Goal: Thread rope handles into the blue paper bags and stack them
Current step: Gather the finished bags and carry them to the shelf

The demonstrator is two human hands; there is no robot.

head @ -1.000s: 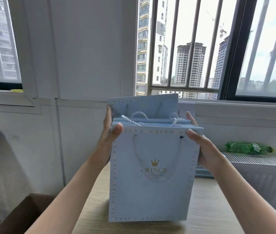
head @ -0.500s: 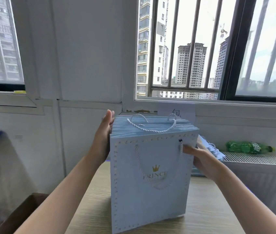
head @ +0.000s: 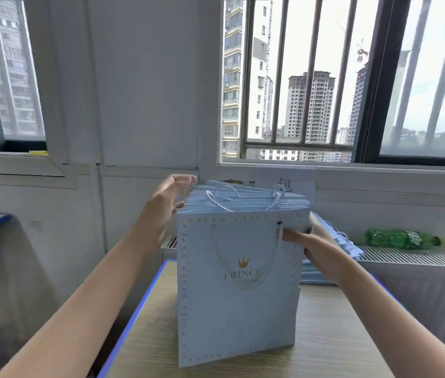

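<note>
While the upright stack of blue paper bags (head: 239,290) stands on edge on the wooden table (head: 333,347), its footing looks uncertain. The left hand (head: 165,208) hovers with fingers spread and relaxed beside the stack's far left top corner, gripping nothing; whether it touches the bags cannot be told. The right hand (head: 315,246) steadies the stack at its right edge, thumb on the front face near the handle hole; the other fingers are hidden behind the bags.

Risks noted: the front bag leans, so the row could fan out or topple toward the person if either hand is withdrawn. A white rope handle (head: 243,199) loops loosely over the top edges and could snag on a finger.

Legible markings: the front bag carries a gold crown above "PRINCE". A paper sign (head: 285,181) on the wall behind shows a Chinese character, apparently "包". A green bottle (head: 402,238) lies on the radiator; its label is too blurred to read.
</note>
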